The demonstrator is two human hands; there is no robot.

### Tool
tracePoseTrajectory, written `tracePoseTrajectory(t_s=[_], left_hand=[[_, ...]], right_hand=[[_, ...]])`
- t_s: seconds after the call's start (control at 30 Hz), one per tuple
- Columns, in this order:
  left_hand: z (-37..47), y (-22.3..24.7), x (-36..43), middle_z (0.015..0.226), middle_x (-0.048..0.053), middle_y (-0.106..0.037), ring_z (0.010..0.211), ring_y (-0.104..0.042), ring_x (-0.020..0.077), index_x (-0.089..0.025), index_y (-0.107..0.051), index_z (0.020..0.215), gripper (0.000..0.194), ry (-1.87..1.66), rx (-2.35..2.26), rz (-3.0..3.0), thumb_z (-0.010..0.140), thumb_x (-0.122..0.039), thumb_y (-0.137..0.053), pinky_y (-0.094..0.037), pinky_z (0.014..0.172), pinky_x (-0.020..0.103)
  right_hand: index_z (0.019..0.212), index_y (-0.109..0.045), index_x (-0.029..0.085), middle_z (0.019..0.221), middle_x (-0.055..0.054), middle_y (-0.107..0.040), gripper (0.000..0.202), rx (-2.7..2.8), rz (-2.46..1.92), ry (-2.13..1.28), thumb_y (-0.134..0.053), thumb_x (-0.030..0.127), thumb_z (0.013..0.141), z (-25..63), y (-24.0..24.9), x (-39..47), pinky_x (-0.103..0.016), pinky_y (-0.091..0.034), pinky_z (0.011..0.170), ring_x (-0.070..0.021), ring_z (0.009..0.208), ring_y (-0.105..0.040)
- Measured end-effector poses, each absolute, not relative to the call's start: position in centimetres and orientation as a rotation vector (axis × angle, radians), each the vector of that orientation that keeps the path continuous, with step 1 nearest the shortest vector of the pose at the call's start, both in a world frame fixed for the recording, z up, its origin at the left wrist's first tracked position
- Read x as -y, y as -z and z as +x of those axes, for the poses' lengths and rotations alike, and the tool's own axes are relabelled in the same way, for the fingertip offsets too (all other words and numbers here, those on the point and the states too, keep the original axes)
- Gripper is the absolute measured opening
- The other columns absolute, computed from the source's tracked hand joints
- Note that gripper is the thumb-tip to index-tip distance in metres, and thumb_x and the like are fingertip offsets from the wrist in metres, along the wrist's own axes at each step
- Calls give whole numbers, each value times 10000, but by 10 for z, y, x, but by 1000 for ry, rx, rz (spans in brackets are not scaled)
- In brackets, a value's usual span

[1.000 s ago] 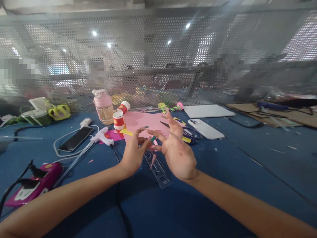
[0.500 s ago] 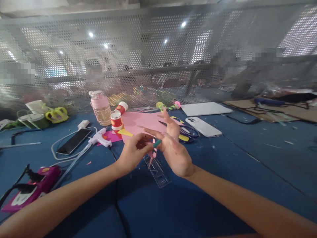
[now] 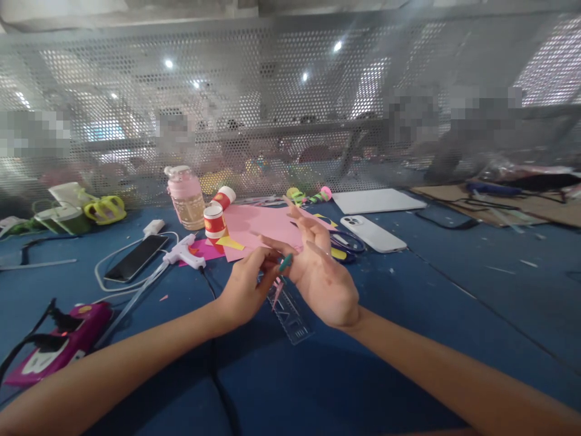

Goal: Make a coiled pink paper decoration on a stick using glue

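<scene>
My left hand (image 3: 245, 287) is closed in a pinch, thumb against fingers, close to the fingers of my right hand. A small teal piece (image 3: 285, 263) shows at the left thumb tip; whether it is a nail or a held thing I cannot tell. From between the hands hangs a narrow pink paper strip (image 3: 276, 293), its upper end hidden by the fingers. My right hand (image 3: 324, 281) has its palm turned up and its fingers stretched apart, some reaching over the left fingertips. Underneath lies a clear plastic stencil ruler (image 3: 291, 321) on the blue table.
Behind the hands lie pink paper (image 3: 254, 221), scissors (image 3: 349, 241) and a white phone (image 3: 379, 234). Leftward are red paper cups (image 3: 215, 221), a bottle (image 3: 186, 200), a white glue gun (image 3: 185, 253), a black phone (image 3: 136, 258) and a purple power strip (image 3: 68, 345). A perforated screen (image 3: 272, 121) stands behind.
My right hand has tilted slightly and its fingers have shifted a little left. My left hand has dropped slightly, and less of the pink strip shows between the hands.
</scene>
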State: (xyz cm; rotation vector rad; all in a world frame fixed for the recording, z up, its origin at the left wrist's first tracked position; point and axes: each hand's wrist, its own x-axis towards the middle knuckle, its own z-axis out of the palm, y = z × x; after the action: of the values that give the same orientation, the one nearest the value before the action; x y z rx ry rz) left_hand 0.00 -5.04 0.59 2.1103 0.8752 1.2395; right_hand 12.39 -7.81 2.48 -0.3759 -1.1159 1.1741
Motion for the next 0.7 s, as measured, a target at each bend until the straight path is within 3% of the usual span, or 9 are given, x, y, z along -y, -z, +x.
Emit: tracePoseTrajectory(t_s=[0.23, 0.4, 0.6, 0.7], left_hand=[[-1, -1, 52, 853, 71, -642, 722, -621, 130, -172, -468, 1014, 205, -1229, -864, 2178, 813, -140, -436, -493, 648, 251], [-2, -1, 54, 823, 63, -629, 671, -597, 119, -174, -448, 993, 187, -1249, -868, 2219, 812, -127, -430, -478, 629, 244], [0, 1, 52, 819, 34, -581, 603, -587, 102, -177, -384, 989, 194, -1239, -818, 1873, 821, -205, -476, -499, 587, 246], [1, 0, 50, 790, 18, -590, 642, -600, 111, -177, -395, 1001, 245, -1246, -775, 1817, 796, -200, -526, -503, 630, 258]], right_hand=[[1009, -479, 322, 1410, 25, -214, 284, 1097, -272, -1213, -463, 429, 746, 125, -23, 79, -515, -499, 754, -315, 1157, -463], [1005, -462, 313, 1415, 13, -215, 292, 1086, -268, -1216, -477, 432, 739, 124, -23, 79, -514, -479, 782, -310, 1129, -489], [1001, -410, 314, 1417, 4, -210, 269, 1049, -273, -1249, -473, 408, 757, 125, -21, 75, -389, -537, 608, -269, 1065, -538], [1006, -365, 327, 1400, -10, -236, 347, 1071, -378, -1205, -577, 307, 732, 124, -17, 71, -354, -549, 637, -222, 1029, -563]])
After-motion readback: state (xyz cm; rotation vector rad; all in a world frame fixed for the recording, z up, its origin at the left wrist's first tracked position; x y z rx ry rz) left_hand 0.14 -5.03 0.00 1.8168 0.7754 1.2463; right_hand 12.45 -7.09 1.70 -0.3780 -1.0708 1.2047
